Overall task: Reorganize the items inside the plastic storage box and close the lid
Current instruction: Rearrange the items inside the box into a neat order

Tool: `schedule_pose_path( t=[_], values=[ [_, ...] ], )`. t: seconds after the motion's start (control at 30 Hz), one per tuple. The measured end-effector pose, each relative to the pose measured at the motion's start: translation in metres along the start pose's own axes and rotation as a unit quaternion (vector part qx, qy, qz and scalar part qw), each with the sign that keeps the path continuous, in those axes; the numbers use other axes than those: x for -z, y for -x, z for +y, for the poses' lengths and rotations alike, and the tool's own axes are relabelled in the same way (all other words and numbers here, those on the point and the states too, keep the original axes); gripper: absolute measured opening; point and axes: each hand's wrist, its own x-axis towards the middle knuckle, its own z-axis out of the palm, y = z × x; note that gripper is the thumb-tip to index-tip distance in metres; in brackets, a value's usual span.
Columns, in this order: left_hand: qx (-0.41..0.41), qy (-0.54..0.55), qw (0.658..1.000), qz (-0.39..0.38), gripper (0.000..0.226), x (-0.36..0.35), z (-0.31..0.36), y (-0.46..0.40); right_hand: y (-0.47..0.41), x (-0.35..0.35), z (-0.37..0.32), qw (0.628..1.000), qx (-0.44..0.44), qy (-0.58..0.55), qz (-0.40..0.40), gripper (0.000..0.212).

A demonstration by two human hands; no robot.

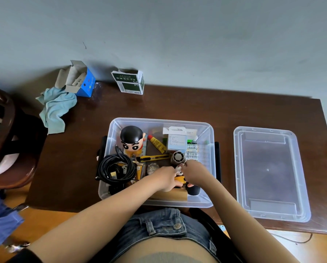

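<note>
Inside box [208,149]: left hand [166,179] and right hand [195,171] meet.
Fingers: both hands' curl together, pinching small white item [178,169].
Lid [269,173]: off, right of box.

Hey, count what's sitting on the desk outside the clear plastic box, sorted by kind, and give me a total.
Open cardboard cartons: 2, the blue carton and the green-and-white carton
Crumpled light-blue cloths: 1
Clear plastic lids: 1
Total: 4
</note>
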Motion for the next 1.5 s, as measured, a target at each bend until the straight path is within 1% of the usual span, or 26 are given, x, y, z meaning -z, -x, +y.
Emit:
schedule_pose_path(
  t=[0.1,0.17,0.3,0.4,0.43,0.5,0.53,0.6,0.67,0.7,0.77,0.87,0.9,1.0,1.1,1.23,1.3,1.37,1.43,1.5],
  values=[
    [0.027,0.013,1.0,-0.003,0.043,0.004,-0.003,-0.001,-0.005,0.001,0.001,1.0,0.002,-0.011,-0.018,0.034],
    [0.048,0.016,0.999,-0.006,0.048,0.005,-0.004,-0.001,-0.006,0.002,-0.001,0.999,-0.011,-0.04,-0.033,0.036],
    [0.06,0.112,0.991,-0.05,0.049,0.01,-0.006,-0.005,-0.006,0.006,-0.002,0.998,0.003,-0.038,-0.045,0.037],
    [0.083,0.193,0.977,-0.039,0.044,0.006,-0.008,-0.007,-0.007,0.006,-0.001,0.998,0.005,-0.024,-0.053,0.034],
    [0.087,0.203,0.975,-0.03,0.041,0.003,-0.009,-0.008,-0.006,0.006,-0.001,0.998,0.009,-0.016,-0.056,0.033],
    [0.079,0.182,0.98,0.004,0.032,-0.001,-0.012,-0.011,-0.006,0.006,-0.002,0.998,0.011,-0.017,-0.055,0.034],
    [0.072,0.165,0.983,0.021,0.031,-0.001,-0.013,-0.011,-0.006,0.005,-0.001,0.998,0.012,-0.017,-0.051,0.035],
    [0.078,0.15,0.986,0.015,0.043,0.001,-0.016,-0.011,-0.006,0.005,-0.001,0.999,0.014,-0.015,-0.048,0.037],
    [0.101,0.136,0.986,-0.01,0.066,0.002,-0.018,-0.012,-0.005,0.006,-0.002,0.999,0.017,-0.01,-0.049,0.038],
    [0.11,0.126,0.986,-0.022,0.071,0.001,-0.017,-0.013,-0.004,0.006,-0.002,0.999,0.019,-0.007,-0.05,0.038],
    [0.111,0.118,0.986,-0.029,0.065,-0.001,-0.015,-0.017,-0.004,0.007,-0.002,0.998,0.021,-0.003,-0.052,0.038],
    [0.126,0.121,0.984,-0.01,0.056,-0.003,-0.014,-0.016,-0.003,0.007,-0.004,0.998,0.022,0.008,-0.05,0.036],
    [0.128,0.109,0.986,-0.003,0.057,-0.003,-0.015,-0.016,-0.003,0.007,-0.004,0.998,0.022,0.011,-0.051,0.037],
    [0.134,0.055,0.989,0.006,0.074,-0.002,-0.017,-0.016,-0.002,0.008,-0.005,0.998,0.022,0.011,-0.052,0.037],
    [0.134,0.013,0.991,0.003,0.079,-0.001,-0.015,-0.019,0.002,0.009,-0.007,0.999,0.019,0.007,-0.049,0.036],
    [0.113,0.025,0.993,0.021,0.085,-0.002,-0.014,-0.02,0.002,0.009,-0.005,0.999,0.014,0.005,-0.044,0.033],
    [0.108,0.024,0.994,0.003,0.082,0.0,-0.015,-0.017,0.002,0.009,-0.003,0.999,0.012,-0.002,-0.031,0.028],
    [0.111,0.014,0.993,-0.022,0.074,0.006,-0.018,-0.016,0.005,0.009,-0.004,0.998,0.021,0.052,-0.02,0.019],
    [0.103,0.017,0.994,-0.034,0.057,0.01,-0.023,-0.015,0.009,0.011,-0.005,0.991,0.035,0.131,0.005,0.027],
    [0.087,0.018,0.996,-0.03,0.033,0.01,-0.025,-0.015,0.015,0.015,-0.006,0.98,0.061,0.185,0.033,0.031]
  ],
)
